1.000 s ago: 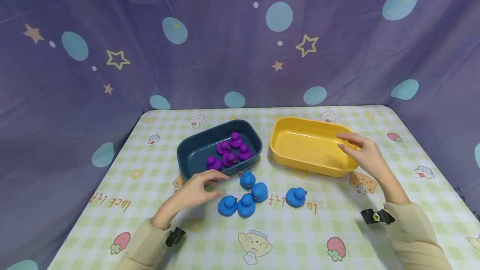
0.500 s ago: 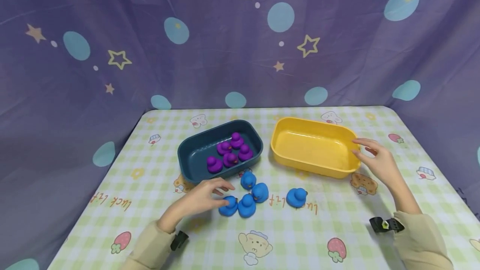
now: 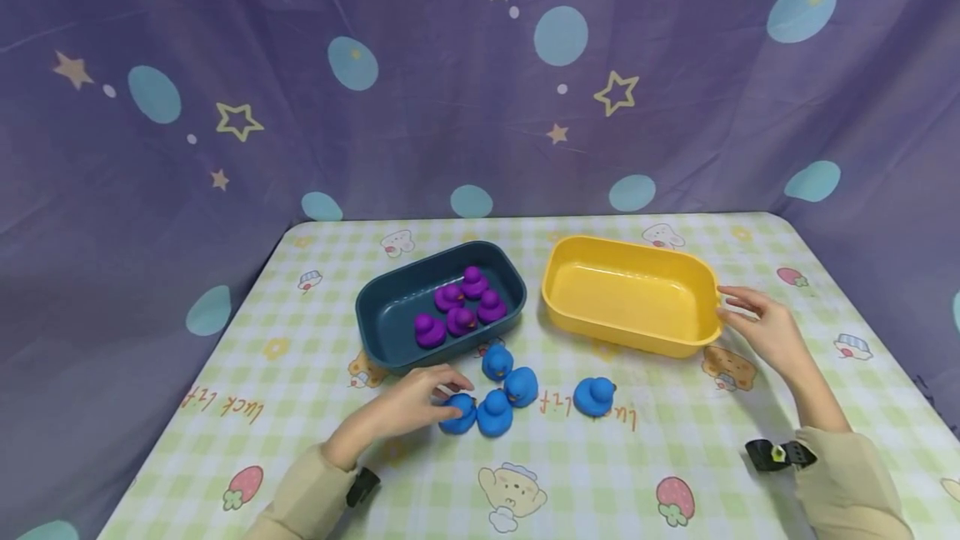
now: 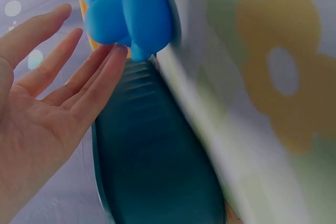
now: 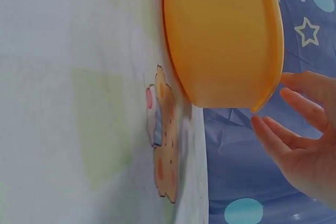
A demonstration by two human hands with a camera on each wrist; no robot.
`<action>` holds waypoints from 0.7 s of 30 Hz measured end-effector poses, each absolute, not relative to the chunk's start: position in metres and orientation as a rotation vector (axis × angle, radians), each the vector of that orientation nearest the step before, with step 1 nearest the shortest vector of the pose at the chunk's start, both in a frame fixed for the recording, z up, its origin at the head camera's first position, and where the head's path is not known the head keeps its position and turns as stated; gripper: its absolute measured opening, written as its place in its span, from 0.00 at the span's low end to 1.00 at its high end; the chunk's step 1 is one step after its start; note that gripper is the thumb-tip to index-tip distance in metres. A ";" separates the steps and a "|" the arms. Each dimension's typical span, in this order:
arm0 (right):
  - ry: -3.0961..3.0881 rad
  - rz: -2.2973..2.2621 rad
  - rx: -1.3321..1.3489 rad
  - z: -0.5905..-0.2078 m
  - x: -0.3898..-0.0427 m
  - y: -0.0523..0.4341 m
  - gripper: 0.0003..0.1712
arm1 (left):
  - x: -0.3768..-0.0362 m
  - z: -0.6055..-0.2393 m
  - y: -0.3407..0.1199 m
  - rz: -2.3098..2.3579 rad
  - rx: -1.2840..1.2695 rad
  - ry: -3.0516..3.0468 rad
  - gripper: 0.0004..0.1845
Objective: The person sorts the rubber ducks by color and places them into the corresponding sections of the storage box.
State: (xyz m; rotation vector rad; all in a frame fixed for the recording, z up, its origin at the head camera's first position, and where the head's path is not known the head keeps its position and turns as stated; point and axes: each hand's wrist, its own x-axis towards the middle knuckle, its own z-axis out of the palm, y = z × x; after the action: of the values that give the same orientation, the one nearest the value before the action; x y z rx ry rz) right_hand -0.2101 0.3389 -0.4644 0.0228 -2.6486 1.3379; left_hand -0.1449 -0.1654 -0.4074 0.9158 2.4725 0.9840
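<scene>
Where the left hand (image 3: 408, 408) lies low and left of centre in the head view, we see its fingers relaxed and spread, the fingertips (image 4: 118, 53) touching the nearest blue duck (image 3: 458, 413); nothing is gripped. That duck is a small, smooth, matte blue toy with a round head on a plump body; it sits on the worktop (image 3: 600, 473) at the left end of a cluster of four blue ducks (image 3: 497, 390), with a fifth blue duck (image 3: 595, 396) apart to the right. Just above the cluster stands the dark blue tray (image 3: 390, 307), holding five purple ducks (image 3: 459, 307); to its right is the yellow tray (image 3: 630, 294).

The right hand (image 3: 765, 332) rests at centre right with its fingers loosely apart, fingertips (image 5: 262, 127) just beside the yellow tray's right end; we cannot tell whether they touch it.

In the left wrist view the duck is blurred and its face is hidden from us; the dark tray is cut off at the bottom edge. In the right wrist view the yellow tray is cut off at the top.

On the checked cloth we read "luck" in orange script, upside down, at lower left (image 3: 223, 403) and again beside the lone duck (image 3: 622, 417); the letters after it are hard to make out.
</scene>
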 end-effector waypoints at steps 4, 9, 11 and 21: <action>-2.681 1.306 -0.004 -0.468 -0.210 0.341 0.28 | -0.145 -0.410 -0.163 0.963 0.930 2.491 0.13; -2.681 1.312 -0.024 -0.484 -0.216 0.349 0.36 | -0.144 -0.412 -0.161 0.923 0.952 2.524 0.13; -2.673 1.342 -0.025 -0.486 -0.217 0.349 0.39 | -0.144 -0.413 -0.161 0.916 0.952 2.533 0.12; -2.656 1.457 -0.112 -0.488 -0.216 0.345 0.38 | -0.145 -0.417 -0.161 0.894 0.970 2.557 0.11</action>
State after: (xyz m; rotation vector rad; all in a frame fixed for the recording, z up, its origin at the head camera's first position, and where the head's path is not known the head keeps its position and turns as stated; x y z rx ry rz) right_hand -0.2159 0.3446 -0.4878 -0.1116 -2.6564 1.4567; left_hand -0.1451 -0.1608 -0.4166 0.9696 2.5573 0.8941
